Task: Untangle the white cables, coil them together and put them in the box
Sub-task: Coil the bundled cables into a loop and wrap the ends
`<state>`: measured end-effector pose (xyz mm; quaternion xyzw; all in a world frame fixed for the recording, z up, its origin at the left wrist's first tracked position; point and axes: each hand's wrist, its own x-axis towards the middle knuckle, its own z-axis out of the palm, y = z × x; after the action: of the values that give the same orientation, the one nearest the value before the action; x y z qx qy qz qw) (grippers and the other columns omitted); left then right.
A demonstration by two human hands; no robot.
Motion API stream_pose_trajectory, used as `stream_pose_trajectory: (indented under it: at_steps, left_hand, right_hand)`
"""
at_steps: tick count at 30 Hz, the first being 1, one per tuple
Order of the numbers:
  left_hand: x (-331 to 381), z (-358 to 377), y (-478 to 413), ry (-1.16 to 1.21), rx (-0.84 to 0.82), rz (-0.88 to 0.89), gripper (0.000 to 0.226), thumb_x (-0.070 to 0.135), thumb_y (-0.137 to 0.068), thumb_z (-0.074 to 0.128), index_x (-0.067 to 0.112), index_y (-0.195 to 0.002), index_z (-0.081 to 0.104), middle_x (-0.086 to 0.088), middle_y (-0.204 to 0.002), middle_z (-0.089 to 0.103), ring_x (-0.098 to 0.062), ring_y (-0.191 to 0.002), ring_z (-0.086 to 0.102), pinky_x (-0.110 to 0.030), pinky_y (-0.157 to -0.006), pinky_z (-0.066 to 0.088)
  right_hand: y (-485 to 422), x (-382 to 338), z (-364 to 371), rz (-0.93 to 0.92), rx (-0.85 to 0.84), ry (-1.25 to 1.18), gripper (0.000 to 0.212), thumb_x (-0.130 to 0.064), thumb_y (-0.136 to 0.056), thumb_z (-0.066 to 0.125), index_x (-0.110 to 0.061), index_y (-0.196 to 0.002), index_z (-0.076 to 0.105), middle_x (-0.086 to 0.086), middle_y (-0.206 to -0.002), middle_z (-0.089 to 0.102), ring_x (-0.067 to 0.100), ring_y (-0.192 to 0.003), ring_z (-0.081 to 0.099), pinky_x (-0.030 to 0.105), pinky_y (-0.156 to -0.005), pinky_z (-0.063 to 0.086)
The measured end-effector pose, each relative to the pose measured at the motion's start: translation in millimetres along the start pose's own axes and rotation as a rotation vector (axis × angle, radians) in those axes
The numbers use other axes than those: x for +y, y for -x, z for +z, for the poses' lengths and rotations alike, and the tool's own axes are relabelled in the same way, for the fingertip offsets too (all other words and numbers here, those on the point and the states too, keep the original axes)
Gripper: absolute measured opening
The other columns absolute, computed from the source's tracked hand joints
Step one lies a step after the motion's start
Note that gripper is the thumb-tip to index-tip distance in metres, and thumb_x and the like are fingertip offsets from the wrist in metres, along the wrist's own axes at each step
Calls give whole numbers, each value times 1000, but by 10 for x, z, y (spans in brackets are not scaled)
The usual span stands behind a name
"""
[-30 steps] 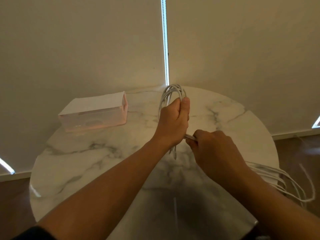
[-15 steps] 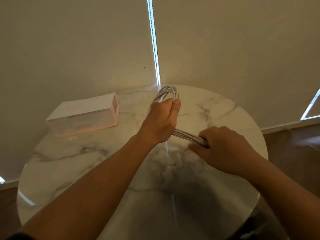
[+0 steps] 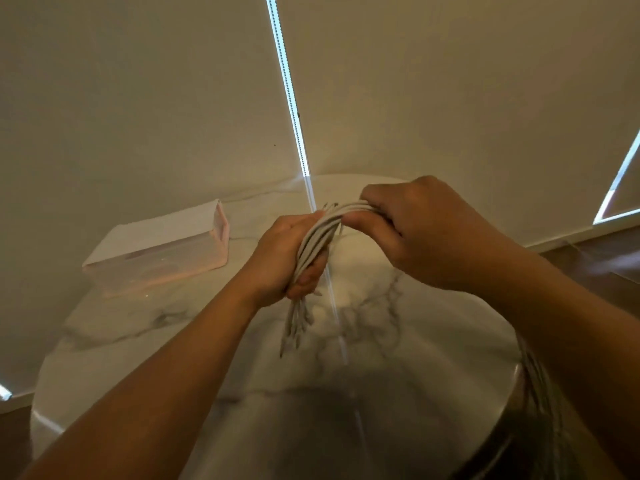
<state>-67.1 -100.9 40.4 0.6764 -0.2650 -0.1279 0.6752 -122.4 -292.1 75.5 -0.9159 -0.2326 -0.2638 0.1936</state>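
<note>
Curling the fingers (image 3: 306,277) of the left hand (image 3: 280,258) tightly round a bundle of thin white cables (image 3: 317,239), holding it above the round white marble tabletop (image 3: 433,341). Pinching the same bundle just beside, between fingers (image 3: 372,199) and thumb of the right hand (image 3: 429,233). Dangling cable ends (image 3: 294,323) below the left fist. Keeping well apart from the translucent pink rectangular box (image 3: 156,254) sitting at the tabletop's far left.

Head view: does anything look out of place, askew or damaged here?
Nothing damaged or spilled. One loose thing: part of the white cables, gripped by the left hand and right hand, trails off the table edge at right, blurred. The box sits flat on the table.
</note>
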Motion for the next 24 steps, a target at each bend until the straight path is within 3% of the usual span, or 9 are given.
stream_pose_trajectory:
  at_steps: [3, 6, 9, 12, 16, 19, 22, 24]
  left_hand:
    - [81, -69, 15, 212, -156, -88, 33, 26, -93, 39, 8, -67, 49, -6, -38, 32, -12, -23, 21, -11, -33, 20]
    - [130, -137, 46, 351, -259, -184, 36, 24, -92, 30, 13, -66, 52, 1, -36, 36, -7, -21, 27, -11, -33, 17]
    - [169, -166, 80, 491, -345, -208, 41, 26, -95, 28, 13, -66, 54, 4, -36, 42, -5, -22, 36, -11, -32, 22]
    - [195, -181, 105, 551, -372, -203, 43, 27, -96, 27, 13, -65, 54, 4, -36, 44, -5, -23, 39, -12, -31, 21]
    - [196, -161, 117, 616, -383, -185, 47, 27, -99, 24, 12, -66, 55, 4, -37, 47, -6, -24, 38, -14, -32, 20]
    - [189, -166, 124, 668, -414, -179, 51, 32, -102, 23, 11, -70, 57, 3, -39, 49, -9, -24, 32, -16, -33, 22]
    - [199, -173, 140, 724, -471, -178, 51, 37, -103, 25, 10, -73, 57, 1, -40, 39, -11, -27, 29, -17, -34, 24]
    - [203, -172, 152, 754, -487, -176, 51, 38, -103, 26, 10, -74, 56, 1, -43, 34, -12, -29, 28, -18, -34, 24]
  right_hand:
    - [-153, -47, -71, -48, 23, 39, 39, -53, -93, 34, -25, -66, 41, -9, -51, 39, 8, -44, 35, 26, -48, 19]
    - [-242, -37, -53, -91, 52, 26, 37, -51, -94, 37, -24, -69, 43, -10, -51, 40, 8, -43, 36, 26, -48, 21]
    - [-285, 5, 2, -100, 76, 23, 45, -64, -91, 30, -25, -79, 47, -13, -55, 42, 6, -45, 38, 25, -48, 25]
    - [-289, 71, 42, -61, 118, 13, 50, -74, -85, 28, -27, -80, 47, -15, -55, 40, 6, -45, 38, 23, -49, 25]
    - [-296, 93, 115, -58, 159, -34, 47, -73, -87, 35, -28, -79, 46, -15, -54, 42, 7, -44, 40, 20, -49, 25]
    - [-315, 88, 146, -36, 130, -139, 48, -71, -85, 37, -27, -97, 51, -15, -56, 48, 8, -47, 49, 14, -48, 30]
    - [-327, 105, 180, -57, 55, -158, 65, -73, -87, 31, -26, -122, 56, -13, -78, 60, 6, -65, 54, 16, -60, 38]
    - [-342, 116, 217, -101, 29, -170, 64, -71, -88, 31, -27, -125, 58, -10, -95, 61, 5, -80, 52, 19, -70, 41]
